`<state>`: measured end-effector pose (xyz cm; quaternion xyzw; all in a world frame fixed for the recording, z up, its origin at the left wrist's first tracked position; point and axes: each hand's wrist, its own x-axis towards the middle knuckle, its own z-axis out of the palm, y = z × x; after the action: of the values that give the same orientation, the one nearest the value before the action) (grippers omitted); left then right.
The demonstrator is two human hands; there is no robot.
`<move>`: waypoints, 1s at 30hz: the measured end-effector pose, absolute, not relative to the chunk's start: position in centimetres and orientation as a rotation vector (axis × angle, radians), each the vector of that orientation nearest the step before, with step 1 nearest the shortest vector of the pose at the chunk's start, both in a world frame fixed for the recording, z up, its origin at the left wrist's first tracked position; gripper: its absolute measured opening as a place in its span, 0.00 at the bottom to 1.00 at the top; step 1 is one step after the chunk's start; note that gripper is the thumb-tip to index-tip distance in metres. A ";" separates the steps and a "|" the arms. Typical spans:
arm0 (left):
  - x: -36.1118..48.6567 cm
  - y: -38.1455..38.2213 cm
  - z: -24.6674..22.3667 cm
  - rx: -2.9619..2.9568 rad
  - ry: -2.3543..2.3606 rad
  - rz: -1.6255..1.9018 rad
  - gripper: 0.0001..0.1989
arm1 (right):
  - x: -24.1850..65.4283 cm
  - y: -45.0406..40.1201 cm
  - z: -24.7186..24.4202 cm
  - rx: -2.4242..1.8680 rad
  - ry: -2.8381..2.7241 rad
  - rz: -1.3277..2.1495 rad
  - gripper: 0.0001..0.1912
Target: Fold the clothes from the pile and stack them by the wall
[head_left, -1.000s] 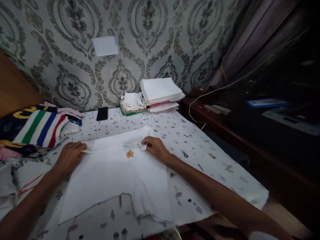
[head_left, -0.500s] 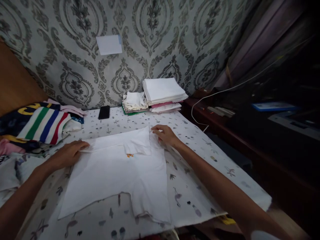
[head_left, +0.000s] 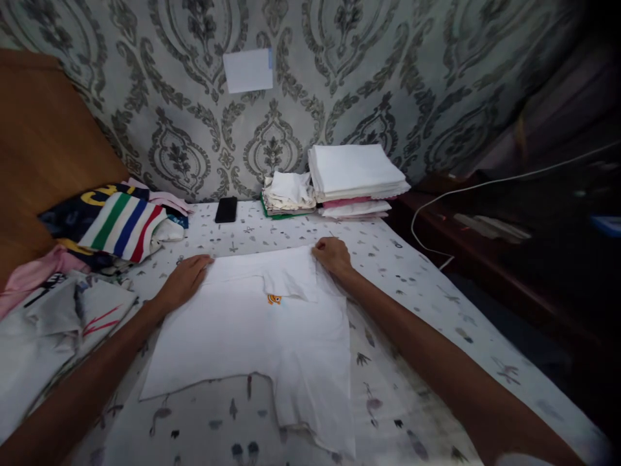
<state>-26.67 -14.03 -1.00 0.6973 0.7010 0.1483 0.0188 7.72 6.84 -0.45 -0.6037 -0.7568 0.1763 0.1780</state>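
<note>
A white T-shirt (head_left: 218, 336) lies spread on the patterned bed sheet, its far side folded over toward me. One sleeve of the folded part lies on top, and a small orange print (head_left: 274, 299) peeks out from under it. At the shirt's far left corner, my left hand (head_left: 187, 281) has its fingers closed together on the fabric, thumb hidden. My right hand (head_left: 334, 255) pinches the far right corner near the collar, fingers curled. The other sleeve points toward me at the lower right.
Folded white clothes (head_left: 359, 169) are stacked by the wall, beside a smaller pile (head_left: 289, 191). A black phone (head_left: 226, 210) lies left of them. Heaped clothes, including a striped garment (head_left: 123, 223), lie at left by a wooden board (head_left: 68, 123). A white cable (head_left: 460, 189) runs at right.
The view has swung left, so things appear further right. My left hand has settled over the shirt's corner, and my right fingers have curled in tighter at the other corner.
</note>
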 end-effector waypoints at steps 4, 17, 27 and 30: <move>-26.9 -14.4 -1.0 2.165 2.207 0.404 0.24 | 7.8 5.9 -0.3 -1.672 -2.127 0.407 0.17; -22.5 -11.8 -2.1 2.083 2.131 0.078 0.36 | 4.6 2.4 -4.2 -1.060 -2.705 0.282 0.32; -26.4 -19.5 1.1 1.902 2.386 0.039 0.34 | 12.5 -3.2 -0.5 -0.728 -2.510 0.717 0.19; -23.7 -23.1 3.2 2.046 2.022 0.083 0.24 | 17.8 -8.2 0.7 -0.636 -2.692 0.877 0.17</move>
<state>-23.66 -23.07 3.19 0.7047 0.6966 0.0286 0.1317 17.80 -8.16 0.74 -0.2177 -0.9210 0.3002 0.1197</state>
